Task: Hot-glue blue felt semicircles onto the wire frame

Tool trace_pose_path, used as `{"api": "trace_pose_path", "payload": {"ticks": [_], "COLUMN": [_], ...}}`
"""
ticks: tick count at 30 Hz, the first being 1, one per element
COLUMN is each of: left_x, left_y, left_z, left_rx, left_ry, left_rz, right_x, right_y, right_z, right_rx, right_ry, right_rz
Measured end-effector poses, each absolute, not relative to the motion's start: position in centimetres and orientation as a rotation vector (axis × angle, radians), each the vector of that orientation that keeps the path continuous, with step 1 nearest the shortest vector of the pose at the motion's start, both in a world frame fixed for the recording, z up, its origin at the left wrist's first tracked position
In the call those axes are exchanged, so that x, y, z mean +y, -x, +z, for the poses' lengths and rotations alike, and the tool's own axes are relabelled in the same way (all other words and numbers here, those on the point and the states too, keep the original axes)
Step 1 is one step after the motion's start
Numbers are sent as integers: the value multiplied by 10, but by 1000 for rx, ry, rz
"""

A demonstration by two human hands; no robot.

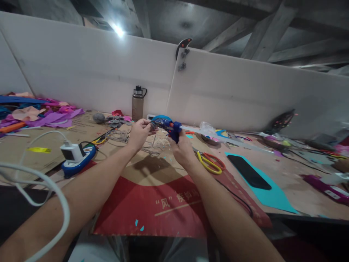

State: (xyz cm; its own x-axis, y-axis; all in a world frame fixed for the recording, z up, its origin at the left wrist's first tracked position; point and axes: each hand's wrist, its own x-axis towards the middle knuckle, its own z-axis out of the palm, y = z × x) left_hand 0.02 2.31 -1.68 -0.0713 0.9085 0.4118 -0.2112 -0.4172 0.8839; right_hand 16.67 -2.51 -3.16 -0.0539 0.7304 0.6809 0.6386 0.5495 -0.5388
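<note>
In the head view my right hand (181, 147) is wrapped round the grip of a blue hot glue gun (174, 127). A long pale glue stick (196, 130) juts from its back end toward the right. My left hand (140, 133) pinches a small dark grey piece (154, 125) right by the gun's nozzle. Whether the nozzle touches the piece I cannot tell. Thin grey cord (118, 136) lies in loose tangles beside and below my left hand. Yellow-handled scissors (208, 163) rest just right of my right wrist, with an orange-handled pair (218, 160) against them.
A blue power strip (79, 163) with a white charger (72, 152) and cables lies at left. Behind my hands stands a bottle (137, 103). A black phone (248, 171) lies on a turquoise sheet (275, 198). Fabric scraps (58, 118) cover the far left, before a white partition (81, 65).
</note>
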Motion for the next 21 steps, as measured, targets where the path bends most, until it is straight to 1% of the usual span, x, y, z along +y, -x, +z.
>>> {"api": "trace_pose_path", "payload": {"ticks": [21], "left_x": [25], "left_y": [6], "left_z": [-14], "left_rx": [765], "left_ry": [-1271], "left_rz": [1672], "right_x": [-26], "right_y": [-168], "right_z": [-30], "right_rx": [-1773], "right_ry": [1238], "right_rz": [56]}}
